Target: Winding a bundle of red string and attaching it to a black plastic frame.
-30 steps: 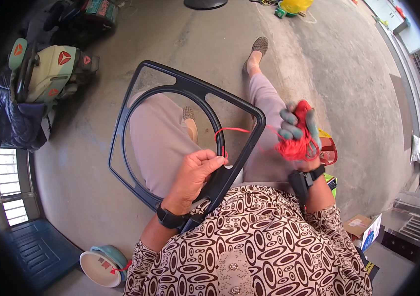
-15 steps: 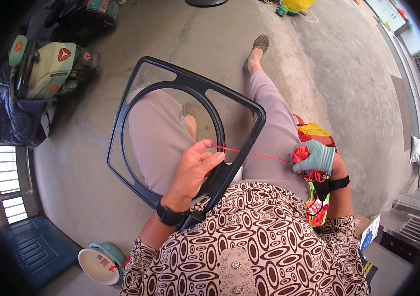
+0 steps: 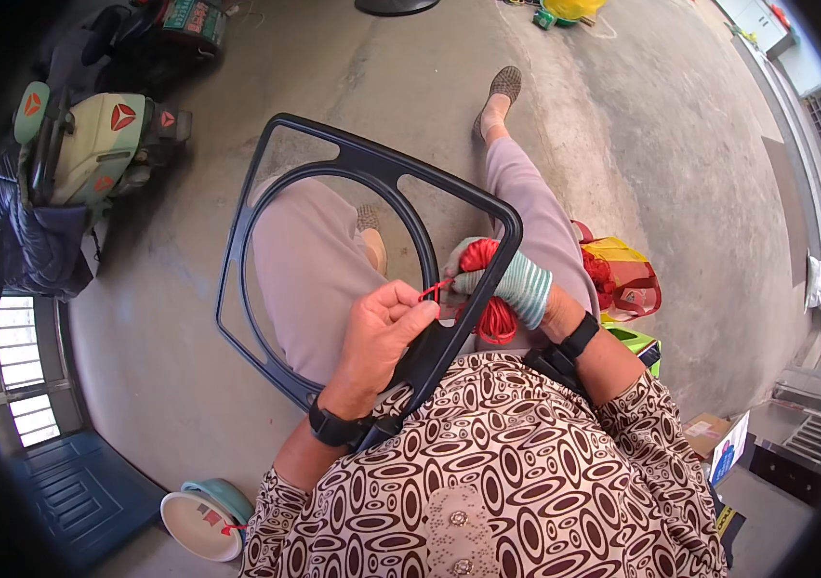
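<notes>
A black plastic frame point(image 3: 372, 154) with a large round opening lies tilted across my lap. My left hand point(image 3: 382, 332), bare, is closed in a pinch on red cord at the lower right of the frame's inner ring. My right hand point(image 3: 521, 289), in a grey-green striped glove, is wrapped round a bundle of red cord point(image 3: 497, 323). It is close beside the left fingertips, with the frame's right bar passing in front of it. Only a short piece of cord shows between the hands. Part of the right fingers is hidden.
Beside my right leg stands a red and yellow bag point(image 3: 637, 299) with more red cord in it. A white basin point(image 3: 194, 530) and a teal one sit at lower left. A scooter point(image 3: 92, 144) is parked at upper left. A cardboard box point(image 3: 704, 432) lies at right.
My right hand has come left with the red cord bundle, from beside my thigh to the frame's right bar. The stretched cord has shortened. My left hand and the frame have hardly moved.
</notes>
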The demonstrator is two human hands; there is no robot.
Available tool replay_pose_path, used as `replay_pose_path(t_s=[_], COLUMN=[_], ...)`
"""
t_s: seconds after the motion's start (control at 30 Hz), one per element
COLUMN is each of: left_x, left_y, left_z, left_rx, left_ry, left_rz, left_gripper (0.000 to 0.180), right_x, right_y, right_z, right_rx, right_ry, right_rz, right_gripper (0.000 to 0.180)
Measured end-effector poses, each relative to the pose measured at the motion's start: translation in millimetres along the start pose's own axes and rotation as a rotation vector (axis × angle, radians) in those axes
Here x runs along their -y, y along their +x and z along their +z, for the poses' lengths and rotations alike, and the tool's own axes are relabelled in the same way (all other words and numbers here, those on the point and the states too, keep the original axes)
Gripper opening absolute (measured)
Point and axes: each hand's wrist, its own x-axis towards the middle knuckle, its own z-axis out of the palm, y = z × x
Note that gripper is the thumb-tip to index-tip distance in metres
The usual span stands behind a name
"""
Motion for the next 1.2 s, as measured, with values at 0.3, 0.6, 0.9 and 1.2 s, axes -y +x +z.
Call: replay_pose_path(t_s=[0.3, 0.6, 0.9, 1.2], left_x=[2, 7, 7, 4], left_y=[1, 3, 6, 3], left_z=[1, -2, -1, 7], left_rx=[-0.012, 0.016, 0.075, 0.109], left_ry=[-0.12, -0.075, -0.159, -0.154], left_rz=[-0.017, -0.002, -0.138, -0.237], left_gripper=[0.016, 0.013, 0.011, 0.016], right_x=[27, 16, 13, 33], right_y=[-3, -36, 0, 34], right_z=[20, -2, 1, 45], right_rx=[0.084, 0.004, -0.374, -0.151], right_ry=[0.253, -0.109, -0.412, 0.625], right_rz=[-0.022, 0.128, -0.068, 0.023], right_gripper=[0.023, 0.015, 0.016, 0.032])
